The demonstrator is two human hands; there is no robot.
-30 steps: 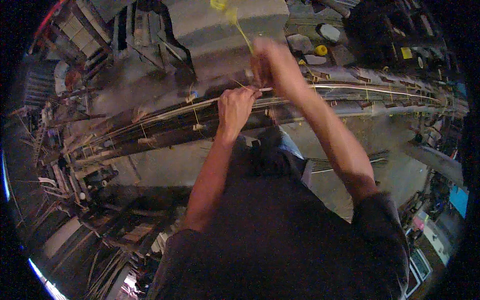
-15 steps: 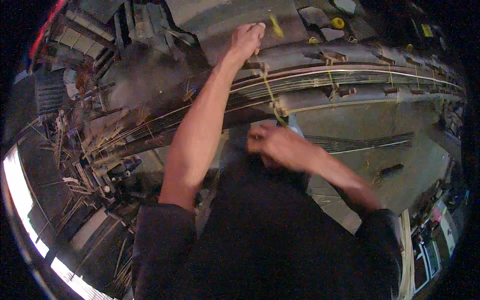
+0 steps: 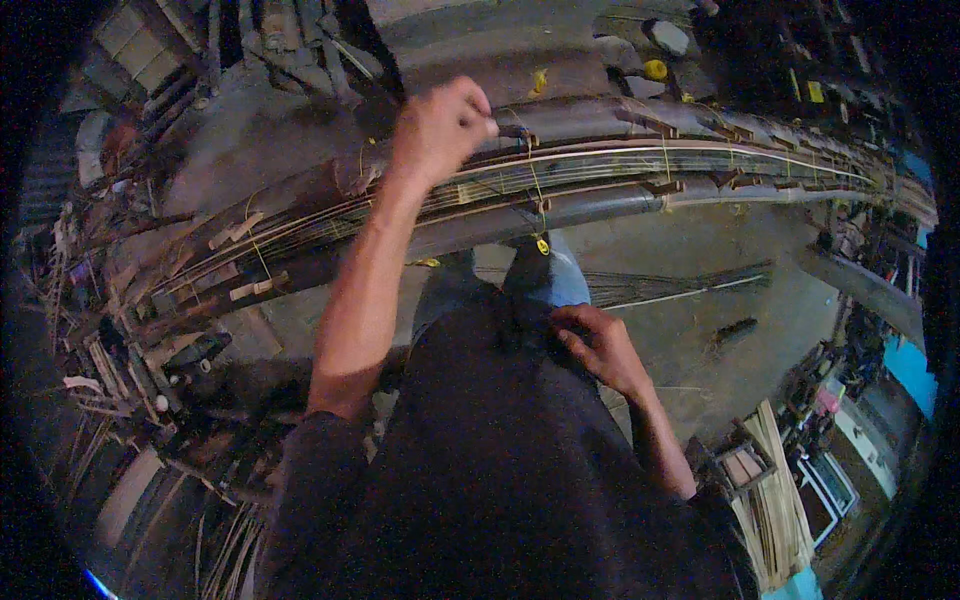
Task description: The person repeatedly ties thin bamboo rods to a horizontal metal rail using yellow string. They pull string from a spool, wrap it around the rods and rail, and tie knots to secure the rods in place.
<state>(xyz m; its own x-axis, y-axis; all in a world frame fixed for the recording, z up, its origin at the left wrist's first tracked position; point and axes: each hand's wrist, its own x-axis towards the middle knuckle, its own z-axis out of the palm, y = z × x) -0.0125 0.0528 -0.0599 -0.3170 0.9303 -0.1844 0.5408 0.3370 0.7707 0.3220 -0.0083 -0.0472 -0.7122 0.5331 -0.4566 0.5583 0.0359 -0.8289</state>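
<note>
Since half a second ago the left hand (image 3: 440, 128) has slid a little toward the person along the long bundle of thin bamboo strips (image 3: 600, 170), and the right hand (image 3: 598, 345) has dropped from the hanging yellow cord (image 3: 538, 215) to the hem of the dark shirt (image 3: 520, 470).

Head view: the left hand is clenched over the bundle's upper edge, fingers curled around the strips. The right hand lies against the shirt with fingers bent; whether it pinches anything cannot be told. The bundle runs across the whole width, resting on a dark rail (image 3: 560, 212) just in front of the person's knees. The cord loops round the bundle just right of the left hand and dangles free. Open concrete floor (image 3: 700, 330) lies to the right beyond the rail; the left side is crowded with scrap sticks (image 3: 120, 370).

Counted: two hands, one bundle, one loose sheaf of strips on the floor (image 3: 680, 285), one stack of flat slats (image 3: 770, 500) at lower right.
</note>
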